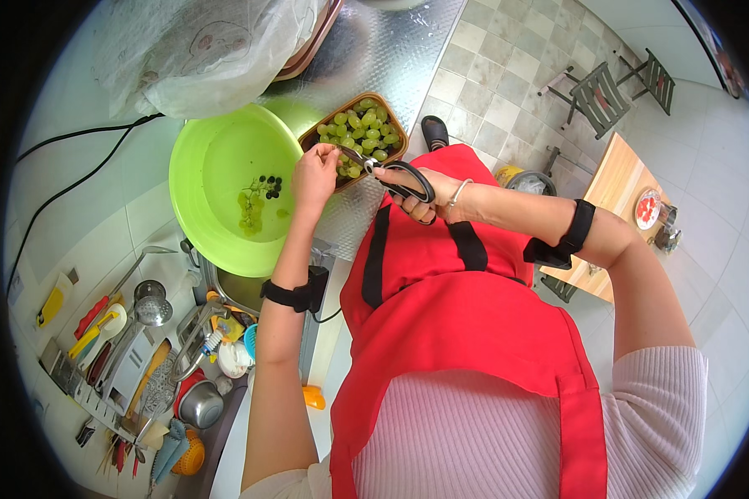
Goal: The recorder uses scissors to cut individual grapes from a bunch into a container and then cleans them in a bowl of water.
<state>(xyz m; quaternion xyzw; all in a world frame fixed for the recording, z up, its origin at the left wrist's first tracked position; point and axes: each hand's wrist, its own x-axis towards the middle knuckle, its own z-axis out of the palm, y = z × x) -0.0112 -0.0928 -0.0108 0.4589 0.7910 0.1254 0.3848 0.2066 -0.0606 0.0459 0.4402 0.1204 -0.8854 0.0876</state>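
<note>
My right hand (421, 190) grips black-handled scissors (406, 178), their blades pointing at my left fingertips. With thumb and finger pinched together, my left hand (315, 174) holds what looks like a small grape stem at the blade tips; it is mostly hidden. Below the blades, green grapes (365, 128) with some dark ones among them fill a brown rectangular container (401, 118). Left of my left hand stands a large lime-green basin (190, 218) holding water. In it lie a small bunch of green grapes (249, 212) and several dark grapes (271, 186).
The basin and container rest on a textured metal counter (406, 56). A translucent bag (206, 56) hangs over the basin's far rim. A sink (240, 290), faucet (215, 309) and utensil rack (115, 380) lie at left. A wooden table (618, 187) and folding stools (599, 100) stand right.
</note>
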